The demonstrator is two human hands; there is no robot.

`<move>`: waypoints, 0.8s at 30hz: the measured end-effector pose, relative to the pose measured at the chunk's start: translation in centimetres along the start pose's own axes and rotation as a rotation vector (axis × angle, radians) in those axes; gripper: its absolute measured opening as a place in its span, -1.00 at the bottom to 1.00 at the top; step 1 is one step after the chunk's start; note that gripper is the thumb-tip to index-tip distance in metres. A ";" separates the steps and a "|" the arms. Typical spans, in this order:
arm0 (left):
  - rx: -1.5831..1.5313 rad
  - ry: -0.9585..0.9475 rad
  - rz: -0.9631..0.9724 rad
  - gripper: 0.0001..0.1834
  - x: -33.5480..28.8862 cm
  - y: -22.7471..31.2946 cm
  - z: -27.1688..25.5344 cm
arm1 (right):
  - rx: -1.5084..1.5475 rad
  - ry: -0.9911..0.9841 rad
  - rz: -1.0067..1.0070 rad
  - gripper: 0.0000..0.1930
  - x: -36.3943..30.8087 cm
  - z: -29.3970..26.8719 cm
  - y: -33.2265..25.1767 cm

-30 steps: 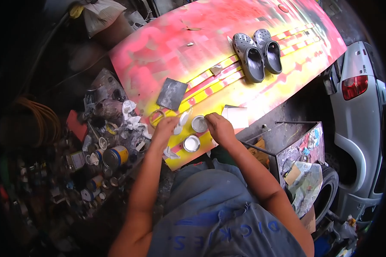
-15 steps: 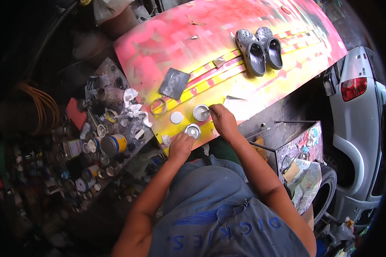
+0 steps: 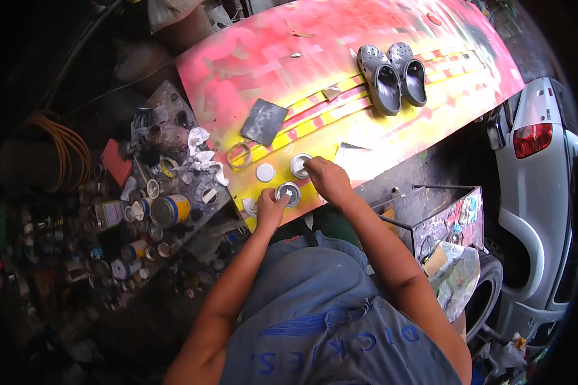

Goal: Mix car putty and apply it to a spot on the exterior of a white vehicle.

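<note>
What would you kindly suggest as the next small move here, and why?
I'd perhaps steady the nearer tin with the left hand, since its fingers are at that tin's rim, while the right hand is at the farther tin.

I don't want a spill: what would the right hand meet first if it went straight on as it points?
Probably the farther open tin; the right hand overlaps its rim in this view, though depth is unclear.
</note>
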State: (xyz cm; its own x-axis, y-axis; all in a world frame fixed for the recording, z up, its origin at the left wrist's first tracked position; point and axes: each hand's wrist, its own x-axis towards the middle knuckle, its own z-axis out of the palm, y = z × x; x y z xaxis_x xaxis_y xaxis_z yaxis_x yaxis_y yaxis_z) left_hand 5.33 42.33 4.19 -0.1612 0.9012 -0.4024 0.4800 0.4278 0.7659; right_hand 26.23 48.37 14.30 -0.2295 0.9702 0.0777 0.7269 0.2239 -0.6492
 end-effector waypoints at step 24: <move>0.111 0.036 0.325 0.05 -3.5 2.4 0.8 | -0.129 -0.021 -0.057 -0.85 2.0 -2.1 1.0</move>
State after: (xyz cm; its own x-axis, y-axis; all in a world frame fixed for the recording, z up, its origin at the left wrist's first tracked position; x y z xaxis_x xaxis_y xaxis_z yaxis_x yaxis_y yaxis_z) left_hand 7.76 40.11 7.02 -0.0135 0.9918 -0.1268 0.6019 0.1093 0.7911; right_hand 27.83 50.73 15.37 -0.2857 0.9536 0.0952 0.7889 0.2904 -0.5416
